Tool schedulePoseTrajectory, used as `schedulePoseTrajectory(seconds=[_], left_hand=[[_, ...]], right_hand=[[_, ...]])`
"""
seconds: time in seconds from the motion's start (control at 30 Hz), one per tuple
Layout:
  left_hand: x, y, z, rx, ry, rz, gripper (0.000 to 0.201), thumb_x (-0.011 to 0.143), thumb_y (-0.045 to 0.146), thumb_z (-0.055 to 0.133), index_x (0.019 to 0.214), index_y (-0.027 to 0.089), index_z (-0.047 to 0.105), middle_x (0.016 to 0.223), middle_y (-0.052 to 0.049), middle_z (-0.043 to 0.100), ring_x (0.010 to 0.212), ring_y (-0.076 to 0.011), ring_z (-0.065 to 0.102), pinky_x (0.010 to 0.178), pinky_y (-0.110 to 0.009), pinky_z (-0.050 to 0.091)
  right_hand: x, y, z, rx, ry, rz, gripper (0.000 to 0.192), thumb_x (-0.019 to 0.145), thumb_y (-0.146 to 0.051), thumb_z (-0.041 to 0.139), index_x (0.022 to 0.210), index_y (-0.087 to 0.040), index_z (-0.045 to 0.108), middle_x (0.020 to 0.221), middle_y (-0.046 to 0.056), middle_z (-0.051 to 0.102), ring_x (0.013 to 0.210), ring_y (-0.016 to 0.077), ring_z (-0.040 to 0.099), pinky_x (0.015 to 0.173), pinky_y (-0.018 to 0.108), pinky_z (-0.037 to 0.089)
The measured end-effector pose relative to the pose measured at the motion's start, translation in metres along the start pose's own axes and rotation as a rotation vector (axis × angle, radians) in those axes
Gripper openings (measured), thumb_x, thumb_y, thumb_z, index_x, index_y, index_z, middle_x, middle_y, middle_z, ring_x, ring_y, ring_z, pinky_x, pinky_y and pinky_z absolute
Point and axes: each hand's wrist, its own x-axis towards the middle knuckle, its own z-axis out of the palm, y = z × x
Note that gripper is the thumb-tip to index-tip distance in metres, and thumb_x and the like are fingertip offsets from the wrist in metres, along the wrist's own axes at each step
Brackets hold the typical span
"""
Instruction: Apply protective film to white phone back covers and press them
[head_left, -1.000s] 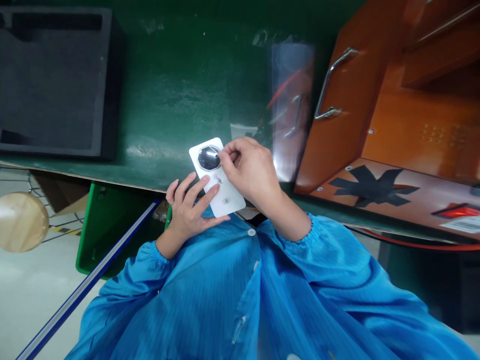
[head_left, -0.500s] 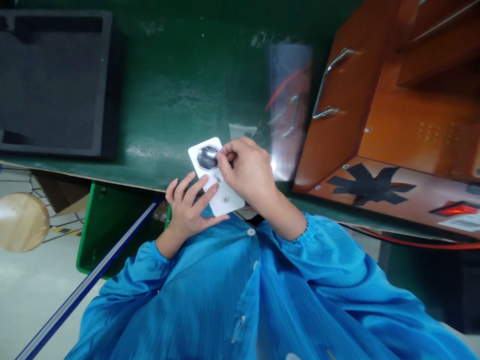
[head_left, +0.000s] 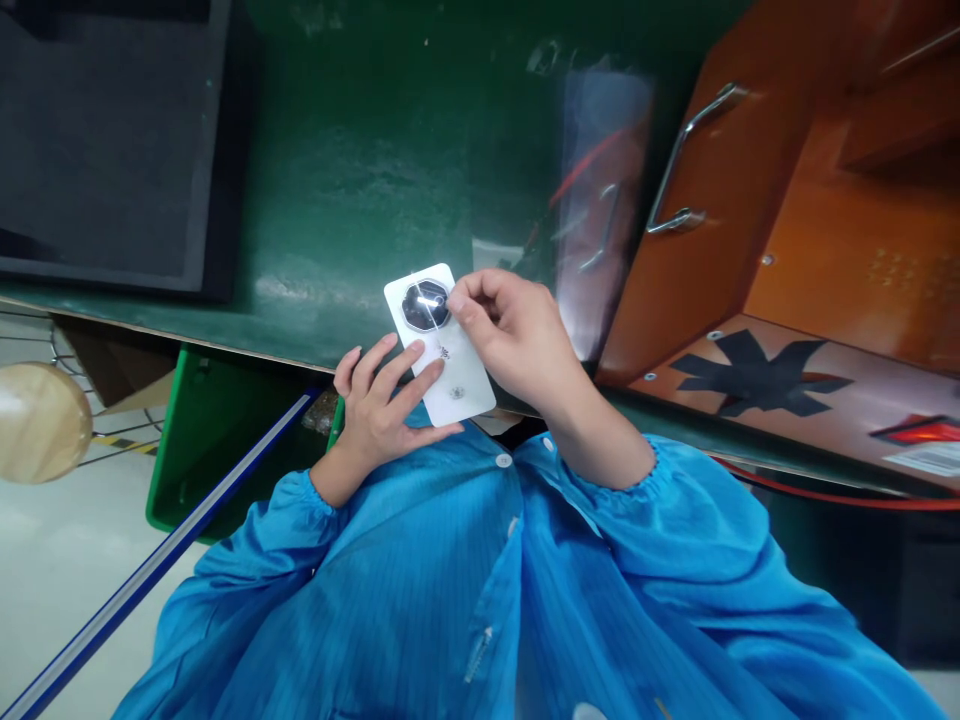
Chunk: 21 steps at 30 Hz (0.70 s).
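The green surface (head_left: 360,180) is filling the upper middle of the frame, with a black foam tray (head_left: 105,140) running off the upper left corner and an orange cabinet (head_left: 817,230) cut off at the upper right. In front of the blue smock (head_left: 465,600), at the centre of the frame, the left hand (head_left: 379,410) is cradling a white phone back cover (head_left: 442,350) from below, fingers curled under and against its lower half. The right hand (head_left: 517,340) is pinching at the dark camera ring (head_left: 425,305), thumb and forefinger closing together on something thin. It looks like a clear film starting to lift there, with most of the cover's face apparently not yet peeled; the film itself is too faint to make out, and the blurred clear sheet (head_left: 600,190) beyond is hard to identify.
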Motion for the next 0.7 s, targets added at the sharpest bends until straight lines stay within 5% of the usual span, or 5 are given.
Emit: schedulePoseTrajectory(seconds=[0.13,0.7], left_hand=[[-0.004,-0.001,0.002,-0.017,-0.026,-0.020,0.074,0.084,0.080,0.072,0.144,0.036,0.066,0.142,-0.006,0.072,0.140,-0.0337,0.059,0.124,-0.049,0.026],[-0.002,-0.001,0.000,-0.015,-0.030,-0.019,0.073,0.084,0.079,0.072,0.143,0.037,0.066,0.140,-0.006,0.072,0.138,-0.0348,0.060,0.123,-0.050,0.028]], right_hand=[[0.003,-0.001,0.003,-0.037,-0.053,0.055,0.019,0.101,-0.034,0.057,0.087,-0.021,0.063,0.079,0.001,0.065,0.071,0.0169,0.055,0.069,0.032,0.041],[0.005,0.003,0.012,-0.319,0.078,0.009,0.013,0.099,-0.026,0.058,0.089,-0.022,0.066,0.088,0.005,0.069,0.079,0.0213,0.061,0.073,0.035,0.043]])
